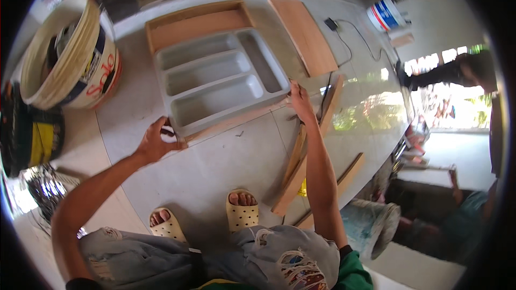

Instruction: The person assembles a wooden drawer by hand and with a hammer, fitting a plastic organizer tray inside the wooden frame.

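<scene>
As the head view shows, gray cutlery tray (219,81) lies over wooden drawer box (199,31) | left hand (154,142) half-open at near-left corner, firm hold unclear | right hand (300,101), fingers bent at right corner, cannot tell if gripping

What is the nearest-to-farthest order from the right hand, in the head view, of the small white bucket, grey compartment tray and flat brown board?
1. Grey compartment tray: right beside the right hand, on its left.
2. Flat brown board: beyond the hand, flat on the floor.
3. Small white bucket: farthest, toward the upper right.
</scene>
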Motion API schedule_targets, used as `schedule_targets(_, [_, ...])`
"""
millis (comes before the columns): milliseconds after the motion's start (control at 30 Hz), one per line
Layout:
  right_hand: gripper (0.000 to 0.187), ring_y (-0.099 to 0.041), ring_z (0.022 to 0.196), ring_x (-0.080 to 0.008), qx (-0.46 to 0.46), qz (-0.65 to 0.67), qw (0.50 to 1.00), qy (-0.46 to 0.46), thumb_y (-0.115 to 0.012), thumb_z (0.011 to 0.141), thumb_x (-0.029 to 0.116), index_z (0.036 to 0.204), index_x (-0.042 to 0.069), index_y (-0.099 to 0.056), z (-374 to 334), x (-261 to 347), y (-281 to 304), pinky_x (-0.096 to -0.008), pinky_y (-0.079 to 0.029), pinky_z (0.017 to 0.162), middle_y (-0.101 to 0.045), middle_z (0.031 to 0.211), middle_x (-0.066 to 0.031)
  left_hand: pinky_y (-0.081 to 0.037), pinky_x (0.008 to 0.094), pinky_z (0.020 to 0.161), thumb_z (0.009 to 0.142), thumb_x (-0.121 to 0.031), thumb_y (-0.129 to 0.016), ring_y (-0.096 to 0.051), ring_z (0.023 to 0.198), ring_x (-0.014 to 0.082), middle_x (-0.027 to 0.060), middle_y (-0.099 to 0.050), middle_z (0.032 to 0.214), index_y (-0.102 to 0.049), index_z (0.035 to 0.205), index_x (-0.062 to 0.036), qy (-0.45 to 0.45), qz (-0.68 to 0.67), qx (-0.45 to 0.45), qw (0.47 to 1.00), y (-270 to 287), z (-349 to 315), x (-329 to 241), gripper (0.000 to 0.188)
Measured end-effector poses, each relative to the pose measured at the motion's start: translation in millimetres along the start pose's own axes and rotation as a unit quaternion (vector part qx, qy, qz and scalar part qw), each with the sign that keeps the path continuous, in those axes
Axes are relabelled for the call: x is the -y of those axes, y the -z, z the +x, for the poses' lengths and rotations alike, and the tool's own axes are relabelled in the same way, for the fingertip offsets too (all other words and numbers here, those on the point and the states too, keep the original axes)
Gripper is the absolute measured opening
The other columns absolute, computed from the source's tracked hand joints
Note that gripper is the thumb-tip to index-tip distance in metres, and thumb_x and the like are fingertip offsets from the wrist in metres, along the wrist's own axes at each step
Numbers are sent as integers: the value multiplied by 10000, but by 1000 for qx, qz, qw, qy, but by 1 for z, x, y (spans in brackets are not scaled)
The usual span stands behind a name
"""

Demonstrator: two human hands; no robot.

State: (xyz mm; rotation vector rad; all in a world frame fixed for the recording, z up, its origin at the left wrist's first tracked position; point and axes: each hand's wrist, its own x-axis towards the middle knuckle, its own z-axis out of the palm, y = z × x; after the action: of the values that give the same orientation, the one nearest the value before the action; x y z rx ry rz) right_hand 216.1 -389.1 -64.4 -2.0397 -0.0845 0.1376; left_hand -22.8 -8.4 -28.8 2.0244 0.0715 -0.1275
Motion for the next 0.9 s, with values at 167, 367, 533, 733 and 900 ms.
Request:
schedule_targets(167, [370,-493,579,-77,91,21,995,-21,-497,974,409,924,52,-581,7,3,12,-263,-451,482,-517,700,7,-541,337,745,688,-289,-855,-667,771,207,116,-662,948,-573,1037,7,156,17,-1,988,-7,12,-5,538])
schedule_targets(367, [373,-506,620,-73,130,45,989,-46,-574,934,434,994,68,-611,10,1,24,-241,-468,478,-535,746,13,-542,267,562,714,-285,-846,-633,727,141,87,-639,909,-568,1023,9,146,-31,19,989,-8,14,-14,510])
schedule_targets(533, [439,-584,895,-123,205,137,969,14,-676,878,352,1206,81,-565,8,-21,31,-265,-516,641,-609,997,-45,-545,277,551,717,-267,-837,-621,721,148,95,-619,938,-488,1053,0,180,20,-37,983,-31,11,-15,554])
schedule_targets(733, [632,-578,1123,-231,191,76,964,168,-755,819,303,1328,66,-465,4,-23,23,-357,-502,872,-590,1240,-100,-553,299,550,777,-388,-765,-639,816,177,102,-585,1042,-517,1135,-35,215,31,13,976,-18,22,-20,561])
schedule_targets(900, [591,-618,1051,-259,165,101,969,152,-728,820,417,1234,39,-539,-4,-2,26,-396,-493,878,-637,1129,-136,-550,306,536,886,-553,-563,-652,770,184,108,-614,1001,-537,1144,-25,315,-102,33,943,-1,36,-16,588])
